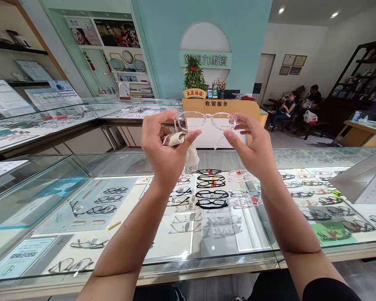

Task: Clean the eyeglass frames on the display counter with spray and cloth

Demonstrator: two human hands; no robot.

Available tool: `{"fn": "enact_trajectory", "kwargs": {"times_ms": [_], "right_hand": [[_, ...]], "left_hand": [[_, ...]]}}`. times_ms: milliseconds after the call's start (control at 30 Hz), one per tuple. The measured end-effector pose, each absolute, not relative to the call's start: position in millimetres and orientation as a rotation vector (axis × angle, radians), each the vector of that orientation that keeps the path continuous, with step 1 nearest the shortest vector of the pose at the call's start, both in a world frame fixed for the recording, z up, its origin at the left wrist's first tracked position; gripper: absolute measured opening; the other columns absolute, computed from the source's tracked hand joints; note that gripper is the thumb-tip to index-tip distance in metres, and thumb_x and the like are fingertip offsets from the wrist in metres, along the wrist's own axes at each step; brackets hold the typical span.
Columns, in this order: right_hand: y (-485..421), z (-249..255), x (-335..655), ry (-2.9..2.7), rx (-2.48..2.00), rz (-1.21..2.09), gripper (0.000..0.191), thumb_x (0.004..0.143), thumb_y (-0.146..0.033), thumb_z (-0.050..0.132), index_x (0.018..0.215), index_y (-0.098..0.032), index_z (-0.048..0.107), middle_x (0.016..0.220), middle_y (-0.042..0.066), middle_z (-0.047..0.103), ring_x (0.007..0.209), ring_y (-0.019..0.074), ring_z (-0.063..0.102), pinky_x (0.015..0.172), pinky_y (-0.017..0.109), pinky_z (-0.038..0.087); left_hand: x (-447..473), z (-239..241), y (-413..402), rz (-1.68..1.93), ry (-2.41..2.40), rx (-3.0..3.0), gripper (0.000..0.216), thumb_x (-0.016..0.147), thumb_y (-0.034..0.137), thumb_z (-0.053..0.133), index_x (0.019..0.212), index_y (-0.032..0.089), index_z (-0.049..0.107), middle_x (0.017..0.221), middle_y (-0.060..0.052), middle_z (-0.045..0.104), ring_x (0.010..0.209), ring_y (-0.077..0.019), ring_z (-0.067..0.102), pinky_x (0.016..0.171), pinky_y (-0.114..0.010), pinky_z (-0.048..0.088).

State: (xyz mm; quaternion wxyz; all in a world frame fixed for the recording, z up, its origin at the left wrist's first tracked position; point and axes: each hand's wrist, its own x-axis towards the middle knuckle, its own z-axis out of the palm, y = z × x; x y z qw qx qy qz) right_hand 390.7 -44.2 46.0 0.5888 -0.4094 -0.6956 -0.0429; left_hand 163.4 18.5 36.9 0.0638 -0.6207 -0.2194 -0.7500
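Note:
A pair of clear-framed eyeglasses (208, 115) is held up level above the glass display counter. My left hand (166, 144) grips its left end, fingers behind and thumb below the lens. The same hand also holds a folded beige cloth (191, 154), which hangs down beneath the thumb. At the other end, my right hand (252, 144) is closed on the right side of the eyeglasses, thumb under the right lens. One clear temple arm slants down between the hands. Rows of black-framed eyeglasses (212, 194) lie on the counter below.
The glass display counter (163, 264) spans the front, with many frames laid out in it. A white folded sign (374, 184) stands at its right end. Farther back are a wooden cashier desk (253, 109) with a potted plant (194, 75) and two seated people (286, 110) at the right.

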Motion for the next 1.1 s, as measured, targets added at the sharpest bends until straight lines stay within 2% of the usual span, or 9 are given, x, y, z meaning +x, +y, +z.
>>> {"fn": "enact_trajectory", "kwargs": {"times_ms": [200,300,733,933,1100], "right_hand": [[-44.3,45.8,391.0,-1.598,-0.921,-0.141,0.04,0.104,-0.054,0.073,0.139,-0.035,0.069,0.134,0.006,0.079,0.114,0.0272,0.078,0.095,0.048,0.065],[-44.8,46.0,389.4,-1.567,-0.897,-0.206,0.041,0.103,-0.055,0.074,0.139,-0.036,0.069,0.132,0.006,0.079,0.113,0.027,0.077,0.094,0.047,0.065],[-45.8,45.6,388.3,-1.533,-0.858,-0.348,0.044,0.104,-0.054,0.074,0.144,-0.038,0.066,0.131,0.006,0.076,0.108,0.0274,0.074,0.095,0.051,0.064],[-46.7,46.7,388.6,-1.539,-0.886,-0.306,0.044,0.103,-0.056,0.074,0.142,-0.038,0.067,0.133,0.006,0.077,0.111,0.0281,0.076,0.096,0.051,0.065],[-46.2,47.1,390.7,-1.584,-0.913,-0.211,0.041,0.103,-0.052,0.074,0.141,-0.036,0.069,0.137,0.007,0.079,0.119,0.0282,0.077,0.097,0.048,0.066]], "left_hand": [[165.4,37.6,15.7,-2.337,-0.66,-1.895,0.057,0.074,0.054,0.103,0.12,0.029,0.079,0.112,-0.005,0.07,0.079,-0.0147,0.061,0.067,-0.034,0.052],[165.7,37.3,16.5,-2.378,-0.685,-1.953,0.053,0.076,0.053,0.102,0.119,0.031,0.078,0.11,-0.003,0.07,0.07,-0.0113,0.056,0.063,-0.032,0.051],[165.7,35.3,21.9,-2.407,-0.71,-2.028,0.054,0.077,0.055,0.101,0.117,0.029,0.077,0.108,-0.002,0.073,0.062,-0.0081,0.052,0.057,-0.029,0.048],[162.5,34.0,24.5,-2.335,-0.729,-2.021,0.056,0.08,0.059,0.098,0.122,0.03,0.075,0.113,-0.004,0.073,0.067,-0.0109,0.057,0.06,-0.03,0.049],[159.9,33.4,25.1,-2.206,-0.689,-1.899,0.06,0.08,0.062,0.096,0.125,0.029,0.074,0.115,-0.006,0.069,0.087,-0.0203,0.068,0.07,-0.035,0.053]]}}
